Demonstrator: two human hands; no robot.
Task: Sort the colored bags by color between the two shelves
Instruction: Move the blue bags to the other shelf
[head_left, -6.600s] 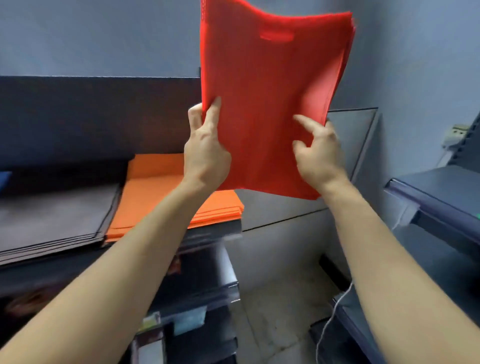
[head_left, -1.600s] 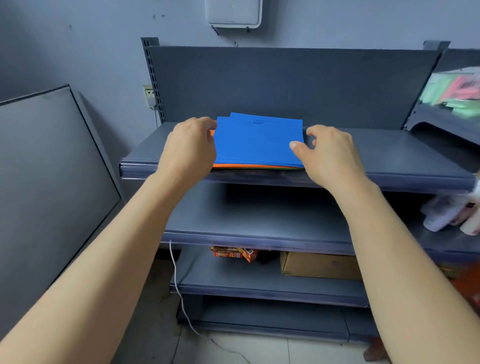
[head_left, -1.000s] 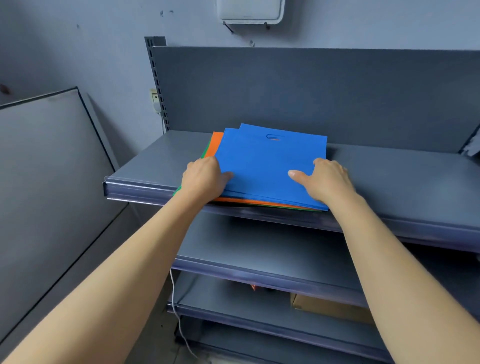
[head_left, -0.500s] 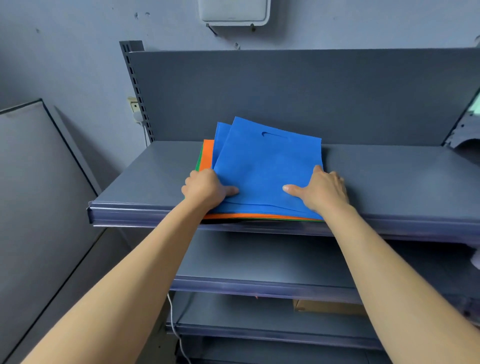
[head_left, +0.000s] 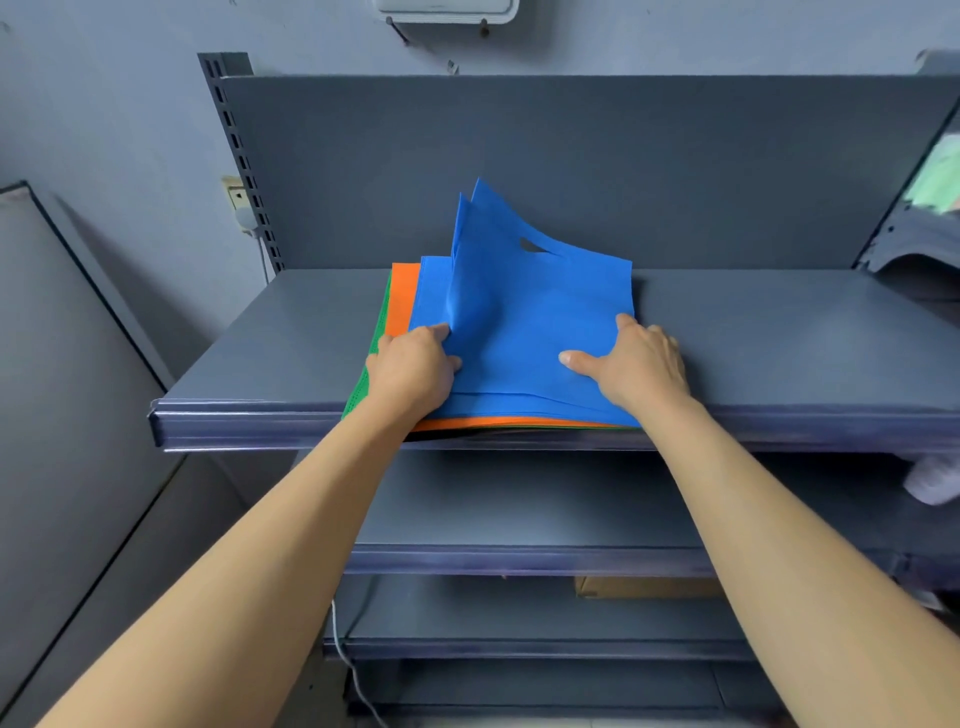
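Observation:
A stack of flat bags lies on the top grey shelf (head_left: 291, 332). Blue bags (head_left: 535, 317) are on top, with an orange bag (head_left: 402, 299) and a green bag (head_left: 376, 348) showing under them at the left edge. My left hand (head_left: 410, 371) grips the left edge of the blue bags, and their upper left corner is lifted and curled up. My right hand (head_left: 634, 366) holds the blue bags at their right edge, thumb pressed on top and fingers at the side.
Lower grey shelves (head_left: 519, 558) run beneath, with a cardboard box (head_left: 644, 587) on one. A grey panel (head_left: 67, 395) leans at the left. A white cable (head_left: 343, 649) hangs down. Another rack with pale items (head_left: 935, 187) stands at the right edge.
The left part of the blue bags has risen off the stack and curled upward since half a second ago. Both hands stay at the bags' edges.

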